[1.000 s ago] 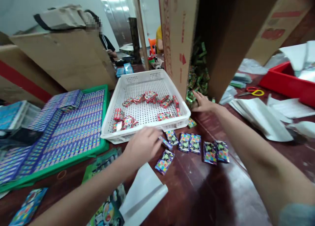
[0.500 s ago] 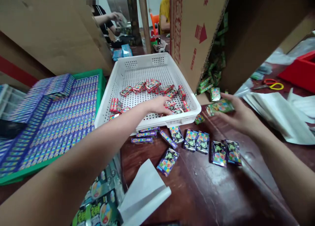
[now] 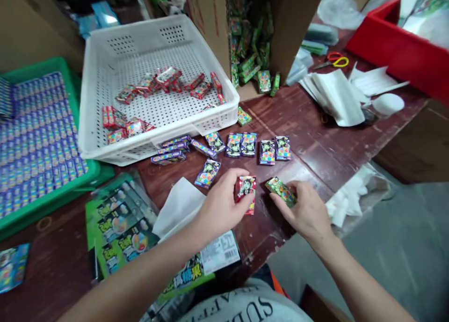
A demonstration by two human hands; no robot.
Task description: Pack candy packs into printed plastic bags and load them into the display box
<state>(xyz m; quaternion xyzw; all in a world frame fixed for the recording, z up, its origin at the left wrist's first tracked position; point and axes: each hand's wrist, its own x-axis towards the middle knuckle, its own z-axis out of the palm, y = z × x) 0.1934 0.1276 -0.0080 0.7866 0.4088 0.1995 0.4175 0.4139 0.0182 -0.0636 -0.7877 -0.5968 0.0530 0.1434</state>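
Near the table's front edge, my left hand (image 3: 224, 202) grips a small red candy box (image 3: 246, 191) between thumb and fingers. Just to its right, my right hand (image 3: 305, 205) pinches a small green candy box (image 3: 281, 191), tilted. Beyond my hands lie several purple candy boxes (image 3: 267, 152), some flat and face up, others on their narrow sides by the basket. Several red boxes lie scattered in the white perforated basket (image 3: 133, 144). More green boxes (image 3: 252, 64) are heaped in an open cardboard carton, and a loose green one lies by the basket corner.
Left stands a green tray (image 3: 75, 106) with rows of purple boxes. Printed green-black packaging (image 3: 122, 228) and a white paper sheet (image 3: 180, 202) lie near my left forearm. Scissors (image 3: 336, 60), white paper (image 3: 340, 95) and a red bin (image 3: 393, 41) sit at the right.
My left hand has come out of the white basket with a red candy box. My right hand has brought its green box from beside the carton to the table's front. The view has tilted down.
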